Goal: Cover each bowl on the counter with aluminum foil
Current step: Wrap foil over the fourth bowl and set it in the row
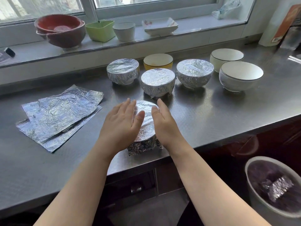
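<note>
near foil-wrapped bowl (pixel 145 128): both flanks hidden by the left hand (pixel 121 123) and right hand (pixel 164 123) | yellow bowl (pixel 158 61): lower front hidden by a wrapped bowl (pixel 157 82) | bin (pixel 275 186), near right: cut by the edge, contents blurred | box (pixel 284 24), far right: cut off, print unreadable

Steel kitchen counter under a bright window.

Brushed stainless counter (pixel 211 111), daylit and glossy, running left and right of the grip, front edge just nearer than it. Beyond the grip, a pale windowsill (pixel 114 44) below a white-framed sliding window (pixel 92 8). On the sill, far left of the grip: stacked red bowls (pixel 60 30), then a green square container (pixel 100 31), a white cup (pixel 124 31), a shallow square dish (pixel 159 26). Dark red cabinet fronts (pixel 268 141) below and right. Lower right, a white bin (pixel 275 186) holding crumpled foil.
</note>
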